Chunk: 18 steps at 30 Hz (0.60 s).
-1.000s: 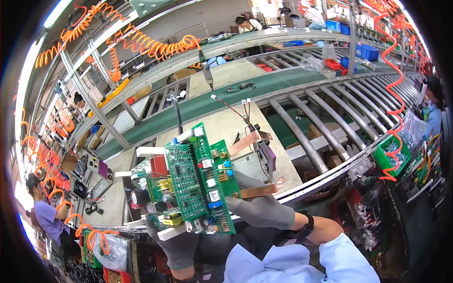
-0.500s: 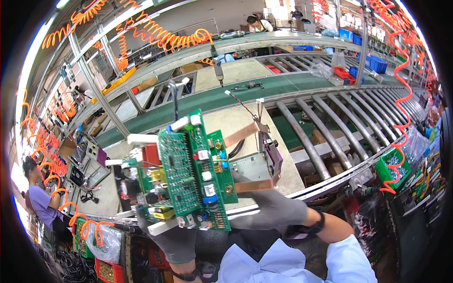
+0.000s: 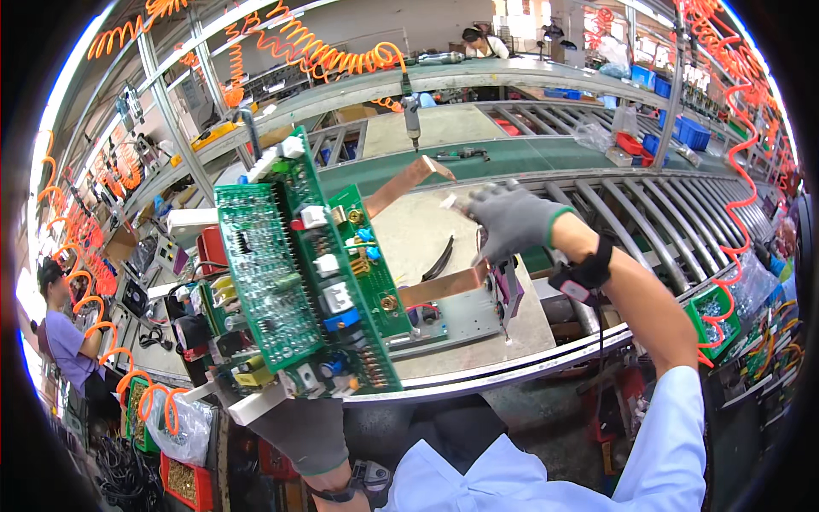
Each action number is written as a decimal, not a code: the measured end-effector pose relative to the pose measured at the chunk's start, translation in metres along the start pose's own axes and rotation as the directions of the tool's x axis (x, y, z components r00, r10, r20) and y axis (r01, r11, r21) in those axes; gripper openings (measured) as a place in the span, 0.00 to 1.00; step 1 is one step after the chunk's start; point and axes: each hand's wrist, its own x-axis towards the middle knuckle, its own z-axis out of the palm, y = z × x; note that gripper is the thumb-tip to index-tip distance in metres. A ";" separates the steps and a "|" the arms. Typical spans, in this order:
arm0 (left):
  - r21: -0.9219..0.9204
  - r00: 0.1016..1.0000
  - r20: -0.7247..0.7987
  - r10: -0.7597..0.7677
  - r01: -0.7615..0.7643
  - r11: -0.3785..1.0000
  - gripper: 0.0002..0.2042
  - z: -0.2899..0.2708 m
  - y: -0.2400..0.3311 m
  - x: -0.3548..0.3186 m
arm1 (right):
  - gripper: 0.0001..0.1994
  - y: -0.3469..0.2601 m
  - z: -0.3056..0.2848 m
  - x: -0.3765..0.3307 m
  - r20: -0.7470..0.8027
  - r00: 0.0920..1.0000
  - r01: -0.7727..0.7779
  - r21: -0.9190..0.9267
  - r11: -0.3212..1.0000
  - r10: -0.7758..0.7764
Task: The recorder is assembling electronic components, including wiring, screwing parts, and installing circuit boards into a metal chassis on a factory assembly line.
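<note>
A large green circuit board assembly (image 3: 264, 273) with upright boards, white plastic posts and copper bars is tilted up at the centre left. My left hand (image 3: 300, 427), in a grey glove, is closed round its lower edge; its fingertips are hidden behind the board. Beyond the assembly lies a metal chassis plate (image 3: 465, 320) with a purple end panel (image 3: 512, 288). Over the panel, my gloved right hand (image 3: 516, 218) closes around the wires, and a white wire connector (image 3: 450, 202) pokes out by its fingertips. A copper bar (image 3: 448, 288) extends from the board to beneath that hand.
A roller conveyor (image 3: 631, 226) runs off to the right. An electric screwdriver (image 3: 412, 119) hangs from an orange coiled cord. Green bin (image 3: 717, 317) and red bin (image 3: 186, 482) hold small parts. Two people are at work, one at the left, one far back.
My right hand has left the board's lower right side and moved up and away to the wires. The board assembly has shifted left and nearer, held by my left hand.
</note>
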 end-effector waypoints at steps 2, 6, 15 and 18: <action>0.783 0.958 0.099 0.268 -0.241 0.573 0.43 -0.002 -0.006 -0.005 | 0.51 -0.023 0.003 0.010 0.229 0.973 0.062 -0.269 0.961 0.001; 0.957 0.872 0.291 0.393 -0.265 -0.120 0.50 -0.006 -0.013 -0.012 | 0.27 -0.067 0.034 0.023 0.391 0.920 0.223 -0.555 0.801 0.014; 0.846 0.920 -0.047 0.388 -0.170 0.505 0.38 -0.008 -0.026 -0.009 | 0.16 -0.069 0.044 0.038 0.180 0.984 0.124 -0.630 0.766 -0.010; 0.425 0.968 -0.186 0.167 -0.074 0.902 0.37 0.005 -0.030 -0.004 | 0.15 -0.038 0.032 0.032 -0.166 0.985 -0.112 -0.389 0.914 0.050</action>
